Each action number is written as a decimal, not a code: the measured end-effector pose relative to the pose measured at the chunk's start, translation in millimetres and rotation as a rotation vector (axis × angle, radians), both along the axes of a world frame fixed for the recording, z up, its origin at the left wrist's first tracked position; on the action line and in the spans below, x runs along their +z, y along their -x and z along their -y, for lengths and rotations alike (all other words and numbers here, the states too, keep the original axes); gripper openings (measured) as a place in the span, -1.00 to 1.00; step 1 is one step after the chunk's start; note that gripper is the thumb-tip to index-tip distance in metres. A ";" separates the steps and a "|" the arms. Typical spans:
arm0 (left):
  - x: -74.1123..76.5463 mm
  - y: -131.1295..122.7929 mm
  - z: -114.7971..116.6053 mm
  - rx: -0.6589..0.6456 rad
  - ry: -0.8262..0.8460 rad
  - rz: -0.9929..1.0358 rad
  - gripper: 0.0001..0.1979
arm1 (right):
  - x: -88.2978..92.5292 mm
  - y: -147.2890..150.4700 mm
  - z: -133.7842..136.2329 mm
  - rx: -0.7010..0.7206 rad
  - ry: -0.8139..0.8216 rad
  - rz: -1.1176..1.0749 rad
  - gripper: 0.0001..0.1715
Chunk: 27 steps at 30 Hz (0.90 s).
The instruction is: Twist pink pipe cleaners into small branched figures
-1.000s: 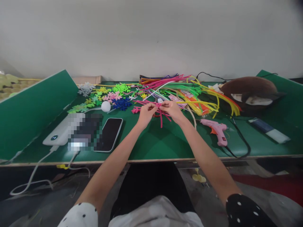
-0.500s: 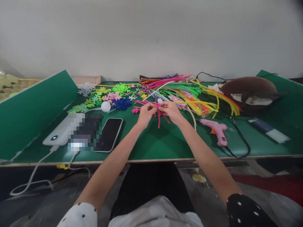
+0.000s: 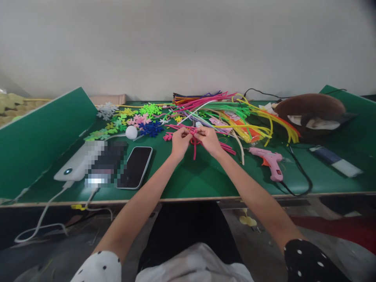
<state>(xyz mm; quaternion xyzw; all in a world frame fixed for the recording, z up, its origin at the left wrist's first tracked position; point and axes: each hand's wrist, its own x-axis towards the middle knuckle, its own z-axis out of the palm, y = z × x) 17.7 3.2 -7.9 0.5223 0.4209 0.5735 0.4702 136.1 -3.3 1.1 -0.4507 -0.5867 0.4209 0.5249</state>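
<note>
Over the middle of the table, my left hand [image 3: 180, 143] and my right hand [image 3: 211, 141] pinch a pink pipe cleaner piece [image 3: 194, 152] between thumbs and fingertips. One strand of it hangs straight down between the hands; its centre is partly covered by fingers. A small red ring-like thing [image 3: 192, 141] shows behind that strand. More pink pipe cleaners [image 3: 227, 148] lie by my right hand, and a small pink branched piece [image 3: 167, 136] is left of my left hand.
Finished-looking pipe cleaner snowflakes [image 3: 150, 129] lie at the back left, loose pipe cleaners [image 3: 217, 105] behind my hands. A pink glue gun [image 3: 272, 161] with a black cord is on the right, a phone [image 3: 135, 167] and white power bank [image 3: 79, 162] on the left. Green side panels [image 3: 44, 137] border the table.
Both hands have moved slightly left with the pink piece, and its hanging strand is now more upright. More of the pink pipe cleaners by my right hand now shows.
</note>
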 end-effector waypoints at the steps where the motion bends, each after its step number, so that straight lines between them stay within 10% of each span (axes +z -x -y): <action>1: 0.7 0.4 0.2 -0.004 -0.005 0.002 -0.84 | 1.2 -0.3 0.3 -0.007 0.011 -0.041 -0.93; 9: 9.2 1.5 3.8 -0.132 0.118 0.112 -0.93 | 6.9 -9.4 -0.3 0.157 0.318 -0.347 -0.84; 27: 9.6 5.5 1.1 -0.150 0.157 0.054 -0.92 | 5.6 -8.0 -0.4 0.129 0.304 -0.311 -0.90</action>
